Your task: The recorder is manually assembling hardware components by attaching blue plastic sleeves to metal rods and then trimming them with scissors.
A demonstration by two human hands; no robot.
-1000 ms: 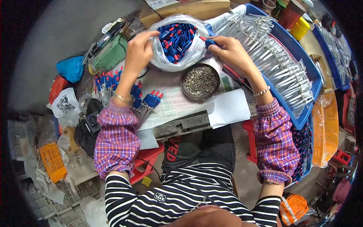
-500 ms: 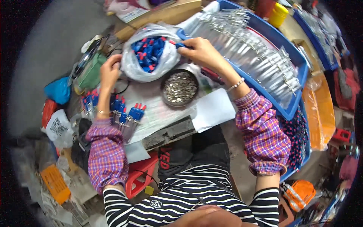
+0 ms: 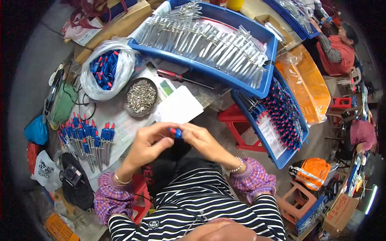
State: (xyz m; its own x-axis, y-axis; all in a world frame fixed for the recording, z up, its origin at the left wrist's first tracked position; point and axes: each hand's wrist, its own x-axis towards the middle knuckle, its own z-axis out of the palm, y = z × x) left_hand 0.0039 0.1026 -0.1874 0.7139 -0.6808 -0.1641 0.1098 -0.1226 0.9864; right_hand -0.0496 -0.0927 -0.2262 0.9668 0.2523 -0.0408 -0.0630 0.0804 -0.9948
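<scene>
A small blue plastic handle with a red tip (image 3: pixel 177 132) is held up over my lap, mostly covered by my fingers. My left hand (image 3: pixel 149 145) has its thumb and fingers closed around the red end. My right hand (image 3: pixel 201 143) pinches the blue part from the other side. To the left lie several finished-looking metal tools with blue-and-red handles (image 3: pixel 96 138) in a fanned row. A white plastic bag (image 3: pixel 87 86) holds loose blue-and-red handles. Beside it stands a round dark bowl (image 3: pixel 131 112) full of small metal pieces.
A blue tray (image 3: pixel 225 74) of metal rods spans the back. At right, a blue bin (image 3: pixel 281 158) holds many blue-and-red-handled pieces, near a red stool (image 3: pixel 235 124) and an orange crate (image 3: pixel 309 92). A red screwdriver (image 3: pixel 171 74) and white paper (image 3: pixel 181 105) lie behind my hands.
My right hand has come from beside the bag down to my lap with a blue handle. My left hand has left the bag's side and joined it. The view has swung right.
</scene>
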